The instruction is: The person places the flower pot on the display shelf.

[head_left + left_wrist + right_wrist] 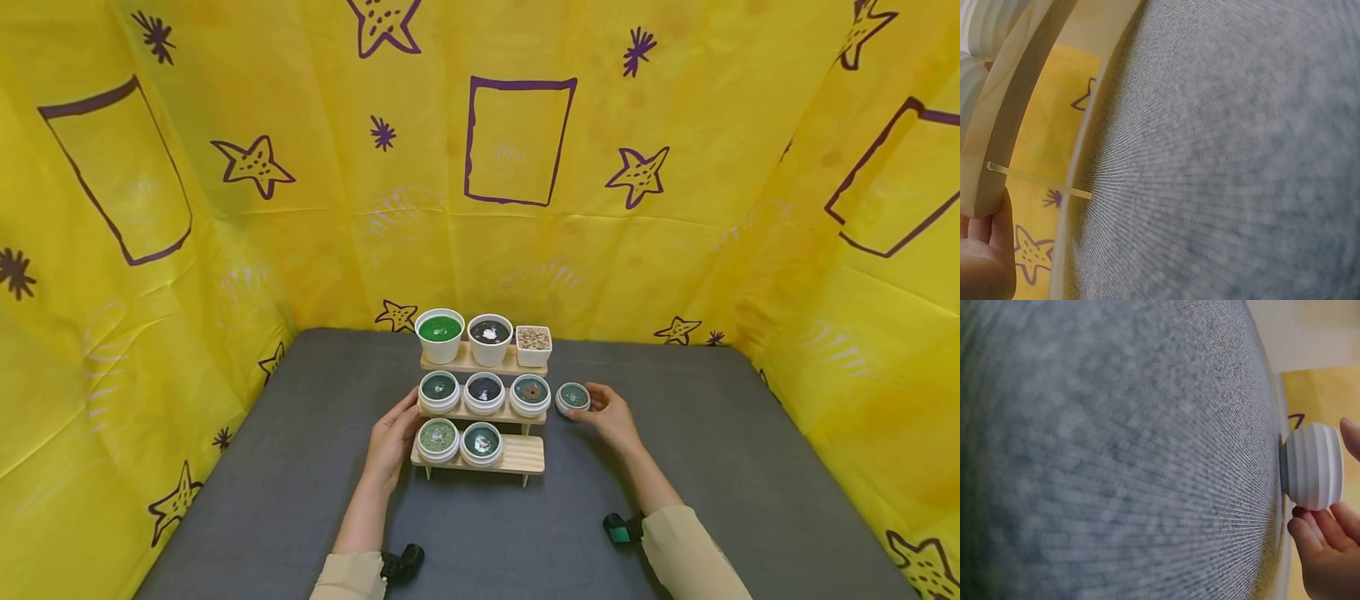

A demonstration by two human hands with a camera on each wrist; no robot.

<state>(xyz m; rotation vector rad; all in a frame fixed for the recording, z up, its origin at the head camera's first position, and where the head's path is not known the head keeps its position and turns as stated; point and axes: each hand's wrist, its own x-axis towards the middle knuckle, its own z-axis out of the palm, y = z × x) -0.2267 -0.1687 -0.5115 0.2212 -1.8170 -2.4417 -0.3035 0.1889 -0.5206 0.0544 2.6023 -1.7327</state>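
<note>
A small white ribbed pot with a dull green top [573,397] stands on the grey table, right of a tiered wooden stand [522,455]. My right hand [613,419] holds this pot, with the thumb at its near side and fingers at its right. In the right wrist view, fingertips touch the ribbed wall of the pot [1315,466]. My left hand [393,440] grips the left end of the stand's middle tier. In the left wrist view, its fingers [1002,225] reach behind the end of the wooden board [991,187], partly hidden.
The front tier bears two pots, a speckled green one [438,439] and a dark green one [482,443], at its left. Three pots [483,392] fill the middle tier. On the back tier are two cups [440,335] and a square dish of beige bits [533,345]. Yellow cloth [330,275] surrounds the table.
</note>
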